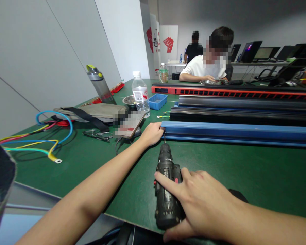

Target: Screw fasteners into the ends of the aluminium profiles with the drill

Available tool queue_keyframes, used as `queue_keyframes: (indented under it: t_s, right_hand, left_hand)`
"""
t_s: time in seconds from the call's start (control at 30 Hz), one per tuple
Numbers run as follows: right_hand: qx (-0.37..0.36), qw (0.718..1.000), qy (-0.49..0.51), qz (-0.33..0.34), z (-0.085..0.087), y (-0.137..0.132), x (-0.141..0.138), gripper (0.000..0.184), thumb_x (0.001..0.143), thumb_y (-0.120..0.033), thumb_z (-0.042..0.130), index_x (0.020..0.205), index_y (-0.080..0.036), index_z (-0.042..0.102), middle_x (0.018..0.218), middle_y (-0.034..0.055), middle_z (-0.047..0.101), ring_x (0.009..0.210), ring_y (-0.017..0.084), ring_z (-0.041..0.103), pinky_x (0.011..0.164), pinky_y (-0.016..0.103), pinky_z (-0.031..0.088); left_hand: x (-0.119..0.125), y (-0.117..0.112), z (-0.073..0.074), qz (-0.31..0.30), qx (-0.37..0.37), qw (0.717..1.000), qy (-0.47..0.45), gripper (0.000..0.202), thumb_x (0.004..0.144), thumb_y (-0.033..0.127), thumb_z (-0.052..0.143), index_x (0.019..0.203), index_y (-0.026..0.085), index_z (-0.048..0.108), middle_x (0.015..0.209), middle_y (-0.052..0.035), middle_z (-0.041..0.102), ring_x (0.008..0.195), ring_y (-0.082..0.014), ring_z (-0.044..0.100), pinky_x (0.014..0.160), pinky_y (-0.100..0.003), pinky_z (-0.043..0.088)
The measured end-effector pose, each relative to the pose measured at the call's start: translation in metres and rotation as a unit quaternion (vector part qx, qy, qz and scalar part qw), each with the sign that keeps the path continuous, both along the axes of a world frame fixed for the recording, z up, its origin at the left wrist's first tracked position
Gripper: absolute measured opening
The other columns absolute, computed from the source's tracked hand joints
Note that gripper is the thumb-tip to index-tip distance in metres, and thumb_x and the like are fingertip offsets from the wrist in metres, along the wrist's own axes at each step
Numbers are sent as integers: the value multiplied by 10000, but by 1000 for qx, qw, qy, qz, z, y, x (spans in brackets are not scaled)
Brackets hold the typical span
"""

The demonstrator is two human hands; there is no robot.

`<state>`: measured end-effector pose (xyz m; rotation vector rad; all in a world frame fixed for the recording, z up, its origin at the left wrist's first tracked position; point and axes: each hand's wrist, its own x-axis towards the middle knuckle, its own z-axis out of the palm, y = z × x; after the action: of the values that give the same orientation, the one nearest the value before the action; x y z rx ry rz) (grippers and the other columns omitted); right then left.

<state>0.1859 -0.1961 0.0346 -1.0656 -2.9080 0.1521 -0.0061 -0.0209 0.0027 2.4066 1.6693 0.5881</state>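
Note:
A black cordless drill point(165, 190) lies under my right hand point(197, 200), which is wrapped round its body with the thumb side toward me. Its bit points away from me and reaches the left end of a long blue metal profile point(234, 132). My left hand point(153, 133) grips that same end of the profile, its fingertips hidden behind the edge. Whether the bit touches a screw there is too small to tell. Behind the blue profile lie long black profiles point(234, 115), with short yellow-green wires point(163, 116) at their left end.
On the green table point(132, 183) are a phone point(130, 126), glasses point(98, 135), a bag point(97, 112), a water bottle point(140, 93), a blue tray point(158, 102) and thick coloured cables point(53, 149). A red-and-black strip point(219, 91) runs before a seated person point(209, 64).

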Motion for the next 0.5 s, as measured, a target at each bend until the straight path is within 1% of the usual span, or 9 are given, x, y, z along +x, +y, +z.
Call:
queue_keyframes:
  t_s: [0.13,0.27,0.37,0.5]
  right_hand:
    - [5,1000,1,1,-1,0,1,1074,689,-932,345,1521,-254,298,830,120,605,694,314,619,554,356,450]
    - [7,1000,1,1,-1,-1,1,1077,681,-922,392,1515,-246,306,819,108,598,695,301,616,560,338,439]
    - [2,1000,0,1,0,-1,1,1071,678,-912,423,1509,-246,319,823,113,600,692,306,612,561,342,440]
    - [-3,1000,3,2,1,0,0,1056,688,-904,419,1499,-232,341,819,121,600,683,310,605,560,351,444]
  left_hand:
    - [0,0,0,-5,-4,1000,-4,376,915,258,338,857,171,699,922,-99,739,880,-252,669,798,-310,484]
    - [0,0,0,-5,-4,1000,-2,381,917,263,331,853,164,694,902,-106,736,863,-258,669,790,-317,481]
    - [0,0,0,-3,-5,1000,-2,372,915,258,340,857,168,697,904,-98,738,867,-248,670,793,-303,480]
    - [0,0,0,0,-6,1000,-1,354,907,243,351,864,174,696,911,-88,741,879,-237,670,788,-285,478]
